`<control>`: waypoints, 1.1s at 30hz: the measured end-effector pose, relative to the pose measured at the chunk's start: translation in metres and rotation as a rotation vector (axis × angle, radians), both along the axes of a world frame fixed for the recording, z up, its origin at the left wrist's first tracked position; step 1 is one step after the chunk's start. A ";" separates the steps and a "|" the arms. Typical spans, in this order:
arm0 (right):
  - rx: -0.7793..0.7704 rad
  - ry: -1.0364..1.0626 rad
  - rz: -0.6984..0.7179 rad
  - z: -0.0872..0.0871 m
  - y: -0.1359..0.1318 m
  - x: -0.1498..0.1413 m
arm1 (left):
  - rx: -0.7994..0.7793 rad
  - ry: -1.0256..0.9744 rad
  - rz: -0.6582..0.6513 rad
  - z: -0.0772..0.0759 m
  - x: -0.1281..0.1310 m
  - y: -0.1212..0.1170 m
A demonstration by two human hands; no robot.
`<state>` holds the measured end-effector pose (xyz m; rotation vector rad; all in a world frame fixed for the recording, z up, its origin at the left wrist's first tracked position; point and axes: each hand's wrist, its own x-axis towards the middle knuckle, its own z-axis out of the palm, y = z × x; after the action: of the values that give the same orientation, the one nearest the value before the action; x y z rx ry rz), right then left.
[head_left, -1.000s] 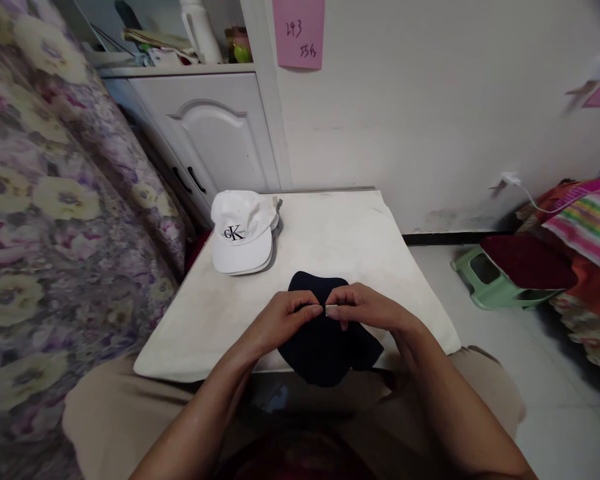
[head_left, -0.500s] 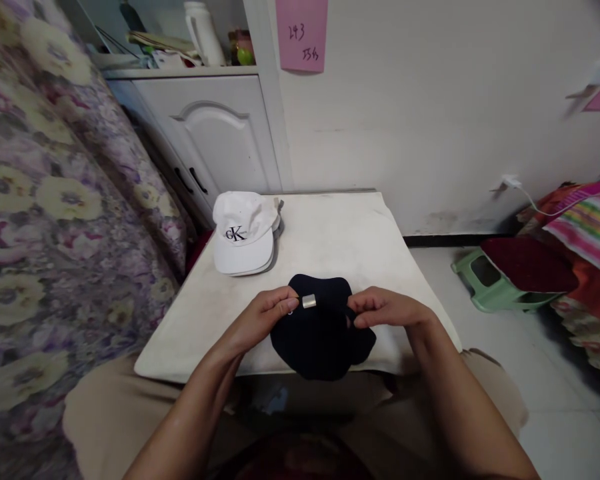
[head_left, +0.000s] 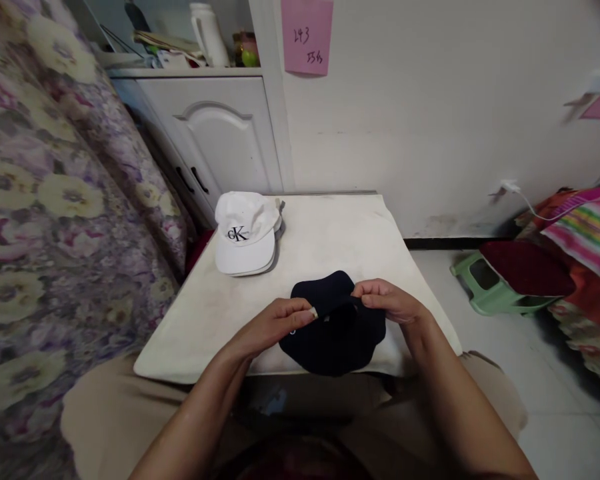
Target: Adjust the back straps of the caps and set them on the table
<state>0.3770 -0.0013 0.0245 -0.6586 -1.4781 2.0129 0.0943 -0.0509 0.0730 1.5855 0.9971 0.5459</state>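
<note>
A dark navy cap [head_left: 335,340] rests at the near edge of the table, its back strap facing up. My left hand [head_left: 283,319] pinches the cap's strap at the small metal buckle [head_left: 313,312], which is mostly covered by the fingertips. On the other side, my right hand [head_left: 383,299] is closed on the strap's right part with thumb and fingers pressed together. The strap stretches between both hands above the cap's dark opening. Farther back on the left lies a white cap [head_left: 247,230] with black letters, stacked over at least one more cap.
A white cloth covers the table [head_left: 340,233]. Floral curtain [head_left: 45,220] hangs at the left, beside a white cabinet [head_left: 225,133]. To the right, a green stool [head_left: 485,287] with a dark red top stands on the floor near striped bedding [head_left: 590,227].
My left hand has moved right onto the buckle, which was uncovered before. My right hand has risen slightly, and the cap has shifted and turned a little to the right.
</note>
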 end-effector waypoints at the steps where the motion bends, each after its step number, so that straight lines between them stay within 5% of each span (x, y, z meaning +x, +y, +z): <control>1: 0.034 -0.016 0.006 0.002 0.000 0.000 | -0.028 -0.004 -0.001 0.001 0.003 0.000; 8: 0.185 -0.092 0.238 0.020 -0.007 0.003 | -0.162 -0.150 0.018 0.008 0.006 -0.001; 18: -0.034 0.251 0.026 0.041 -0.035 -0.014 | -0.354 -0.381 -0.077 0.053 0.002 -0.014; 26: -0.070 0.285 0.228 0.022 -0.030 -0.022 | -0.488 -0.634 -0.016 0.062 0.006 -0.018; 33: -0.130 0.467 0.036 0.032 -0.043 -0.029 | -0.541 -0.746 -0.087 0.078 0.007 -0.014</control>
<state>0.3479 -0.0446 0.0566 -0.1872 -1.0958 2.1192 0.1009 -0.0646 0.1509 0.8251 0.4424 0.6665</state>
